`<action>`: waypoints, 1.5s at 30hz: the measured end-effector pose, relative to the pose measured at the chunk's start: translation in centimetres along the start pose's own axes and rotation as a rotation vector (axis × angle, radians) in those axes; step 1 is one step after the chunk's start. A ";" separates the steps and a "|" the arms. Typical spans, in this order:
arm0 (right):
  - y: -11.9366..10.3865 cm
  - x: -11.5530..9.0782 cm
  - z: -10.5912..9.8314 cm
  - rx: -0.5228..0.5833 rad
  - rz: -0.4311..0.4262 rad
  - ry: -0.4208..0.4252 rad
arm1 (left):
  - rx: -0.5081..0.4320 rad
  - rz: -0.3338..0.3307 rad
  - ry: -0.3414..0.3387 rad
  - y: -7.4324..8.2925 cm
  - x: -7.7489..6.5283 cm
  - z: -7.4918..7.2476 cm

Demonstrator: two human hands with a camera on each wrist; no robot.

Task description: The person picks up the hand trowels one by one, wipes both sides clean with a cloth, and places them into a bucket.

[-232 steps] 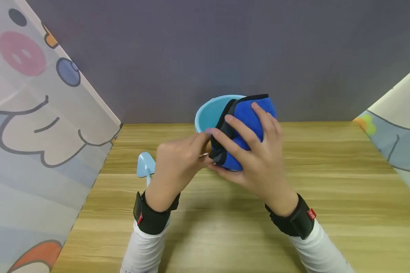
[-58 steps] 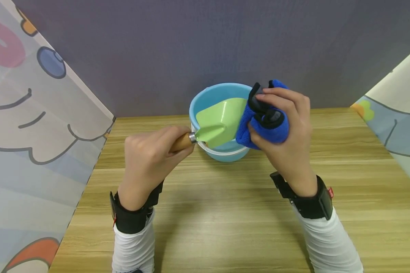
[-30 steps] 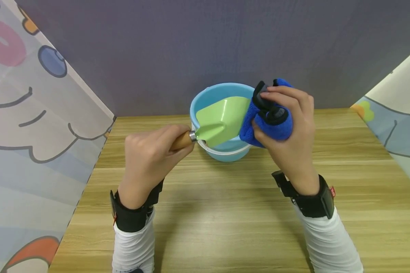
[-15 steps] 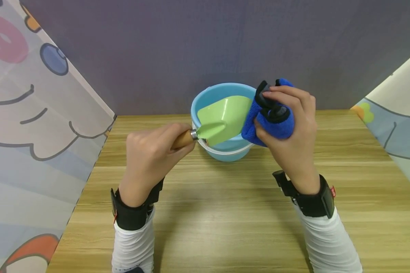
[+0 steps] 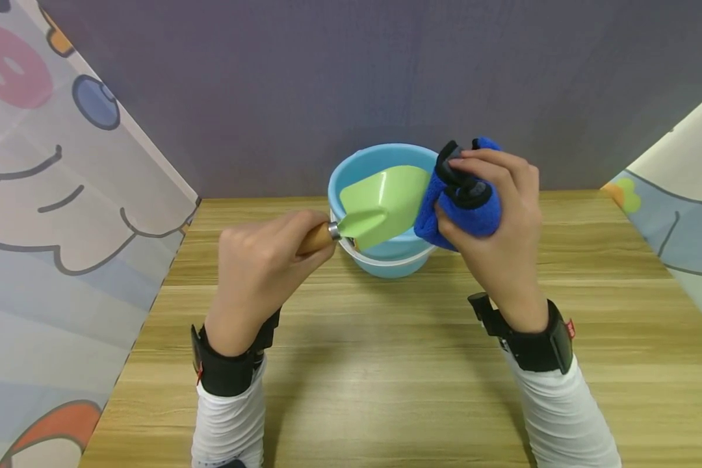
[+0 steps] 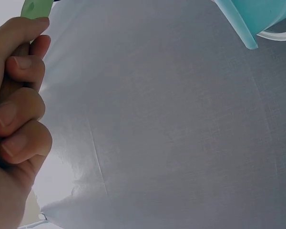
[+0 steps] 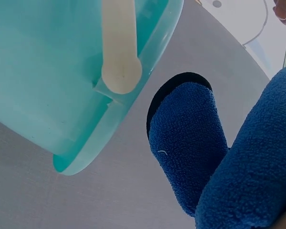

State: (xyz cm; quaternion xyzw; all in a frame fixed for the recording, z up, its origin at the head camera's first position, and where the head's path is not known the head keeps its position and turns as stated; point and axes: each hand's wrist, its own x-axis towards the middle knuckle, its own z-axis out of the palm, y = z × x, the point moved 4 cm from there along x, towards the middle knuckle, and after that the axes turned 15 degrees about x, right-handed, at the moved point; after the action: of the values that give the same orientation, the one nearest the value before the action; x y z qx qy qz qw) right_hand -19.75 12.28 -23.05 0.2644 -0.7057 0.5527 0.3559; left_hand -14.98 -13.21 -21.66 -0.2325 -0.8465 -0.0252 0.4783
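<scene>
In the head view my left hand grips the wooden handle of a light-green trowel. Its broad blade points right, above the mouth of a light-blue bucket. My right hand holds a bunched blue cloth with black edging at the blade's right edge; whether cloth and blade touch I cannot tell. Curled fingers wrap the handle in the left wrist view, with a bit of green above. Two thick folds of the cloth fill the right wrist view's lower right.
The bucket has a white handle and stands on the wood-patterned tabletop against a grey back wall. Cartoon-printed side panels flank the table. Something small and coloured shows at the bucket's front rim, mostly hidden.
Earliest, both hands were together at the cloth over the bucket, and a light-blue toy shovel lay at left, now out of sight. Over the last second the right hand has shifted slightly right.
</scene>
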 end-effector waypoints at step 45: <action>0.4 0.4 -0.9 -0.036 -0.005 0.098 | -0.004 -0.233 -0.453 -1.0 -0.4 2.0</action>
State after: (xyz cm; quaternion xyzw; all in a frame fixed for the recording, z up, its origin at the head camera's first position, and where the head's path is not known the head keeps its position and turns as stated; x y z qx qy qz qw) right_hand -20.11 13.21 -22.79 0.2323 -0.6965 0.5514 0.3960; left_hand -16.75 -13.71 -22.91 -0.1339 -0.9531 -0.0291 0.2700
